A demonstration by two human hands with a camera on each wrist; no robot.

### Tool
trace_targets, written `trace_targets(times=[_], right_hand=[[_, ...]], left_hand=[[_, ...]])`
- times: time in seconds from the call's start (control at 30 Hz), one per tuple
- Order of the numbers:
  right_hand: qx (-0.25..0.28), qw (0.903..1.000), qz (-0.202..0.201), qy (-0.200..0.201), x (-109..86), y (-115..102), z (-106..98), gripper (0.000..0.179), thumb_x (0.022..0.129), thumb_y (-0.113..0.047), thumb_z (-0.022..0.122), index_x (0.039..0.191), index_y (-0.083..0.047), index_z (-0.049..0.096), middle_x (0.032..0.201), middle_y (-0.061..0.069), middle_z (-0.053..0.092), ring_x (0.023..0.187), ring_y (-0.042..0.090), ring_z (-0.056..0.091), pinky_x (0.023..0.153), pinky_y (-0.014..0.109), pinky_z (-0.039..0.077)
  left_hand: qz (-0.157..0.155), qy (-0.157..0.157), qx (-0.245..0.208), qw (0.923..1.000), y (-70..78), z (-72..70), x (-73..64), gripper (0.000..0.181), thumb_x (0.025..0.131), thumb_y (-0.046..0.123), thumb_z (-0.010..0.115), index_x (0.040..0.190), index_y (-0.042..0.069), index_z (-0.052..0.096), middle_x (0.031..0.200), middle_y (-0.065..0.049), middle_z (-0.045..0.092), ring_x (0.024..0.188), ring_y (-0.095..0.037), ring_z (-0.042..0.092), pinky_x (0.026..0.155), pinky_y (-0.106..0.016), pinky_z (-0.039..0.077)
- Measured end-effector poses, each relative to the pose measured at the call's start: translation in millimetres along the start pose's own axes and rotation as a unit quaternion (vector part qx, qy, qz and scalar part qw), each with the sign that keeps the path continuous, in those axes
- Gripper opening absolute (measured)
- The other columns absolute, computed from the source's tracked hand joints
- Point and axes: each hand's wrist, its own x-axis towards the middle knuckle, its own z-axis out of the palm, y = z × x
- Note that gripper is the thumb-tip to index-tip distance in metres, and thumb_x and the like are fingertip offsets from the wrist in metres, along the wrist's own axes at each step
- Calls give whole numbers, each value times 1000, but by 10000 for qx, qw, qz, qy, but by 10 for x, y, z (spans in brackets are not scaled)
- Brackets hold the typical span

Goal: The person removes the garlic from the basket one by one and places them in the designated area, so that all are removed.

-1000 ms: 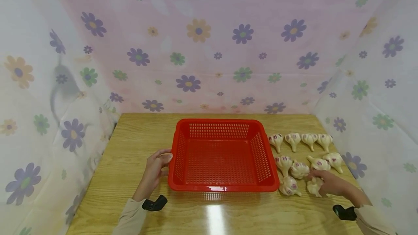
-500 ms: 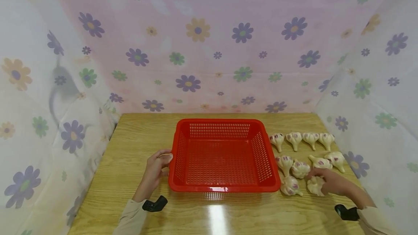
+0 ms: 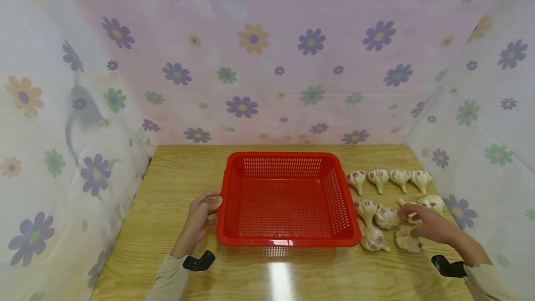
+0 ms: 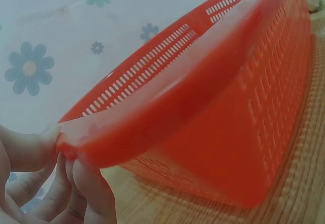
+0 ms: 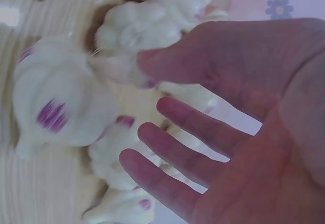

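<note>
A red plastic basket (image 3: 288, 242) with perforated walls stands on the wooden table, nothing inside it. My left hand (image 3: 198, 217) pinches its left rim between thumb and fingers, which the left wrist view shows close up. To the basket's right lie several garlic bulbs with purple marks. My right hand (image 3: 432, 224) hovers over them, nearest to the front-right bulb (image 3: 407, 240). In the right wrist view its fingers are spread and hold nothing, with a garlic bulb (image 5: 61, 97) in front of the fingertips. The hand partly hides a bulb behind it.
A back row of garlic bulbs (image 3: 379, 179) lines the table's far right. Another bulb (image 3: 374, 238) lies close against the basket's right side. Floral cloth walls (image 3: 276, 82) rise at the back and both sides of the table (image 3: 175, 171).
My right hand has lifted off the front-right garlic bulb and moved slightly up and right, its fingers opening. My left hand keeps its grip on the basket rim.
</note>
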Motion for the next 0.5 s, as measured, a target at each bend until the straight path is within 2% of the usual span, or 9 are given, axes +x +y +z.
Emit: trace_targets(times=[0.2, 0.5], right_hand=[[-163, 9991, 154, 346, 125, -221, 6, 36, 80, -4, 71, 113, 5, 56, 112, 25, 56, 92, 39, 57, 69, 34, 50], [-193, 9967, 144, 775, 227, -442, -49, 32, 86, -7, 67, 115, 1, 56, 113, 22, 57, 96, 43, 56, 68, 39, 51]], left_hand=[[71, 1, 186, 9998, 33, -21, 26, 31, 90, 10, 60, 120, 3, 57, 92, -7, 64, 70, -19, 59, 55, -35, 53], [203, -23, 708, 9973, 87, -68, -28, 33, 92, 11, 58, 124, 4, 57, 97, -10, 65, 71, -20, 62, 52, -35, 53]])
